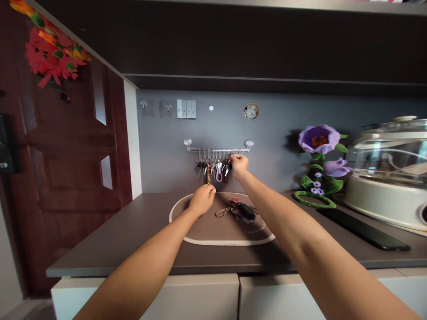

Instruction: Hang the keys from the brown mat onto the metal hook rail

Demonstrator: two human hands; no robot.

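A clear hook rail (218,150) is fixed to the grey wall, with several keys (212,168) hanging in a row from its hooks. My right hand (239,164) is at the right end of this row, its fingers pinched together by the last hooks; what is between them is hidden. A pink loop strap (219,176) hangs in the middle of the row. My left hand (203,198) is lower, fingers curled closed just under a brown lettered strap (209,173); whether it grips the strap's end cannot be told. A bunch of keys with a black fob (246,211) lies on the mat below.
The brown mat with a pale rim (227,243) lies on the dark counter (133,240). To the right are a purple knitted flower (319,138), a black phone (367,229) and a cream appliance with a clear cover (390,191). A dark shelf (233,44) overhangs. A brown door (63,186) stands left.
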